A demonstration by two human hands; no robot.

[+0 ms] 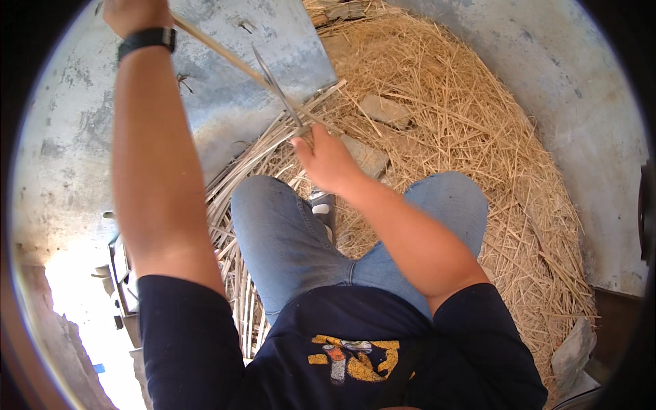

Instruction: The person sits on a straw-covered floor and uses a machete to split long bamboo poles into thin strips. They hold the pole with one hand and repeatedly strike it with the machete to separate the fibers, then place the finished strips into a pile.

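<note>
My left hand [137, 15], with a black watch [147, 42] on its wrist, is raised at the upper left and closed round one end of a long pale stick [222, 51]. The stick slants down to the right, toward my other hand. There my right hand [329, 160] grips the handle of a sickle [287, 106] in front of my knees. Its thin curved blade points up and to the left and crosses the stick. Whether blade and stick touch, I cannot tell.
Split pale stalks [236, 171] lie in a bundle beside my left knee. Loose straw [471, 102] covers the ground ahead and to the right, with flat stones [386, 111] among it. Grey-blue walls [581, 102] stand on both sides. A larger stone [572, 352] is at the lower right.
</note>
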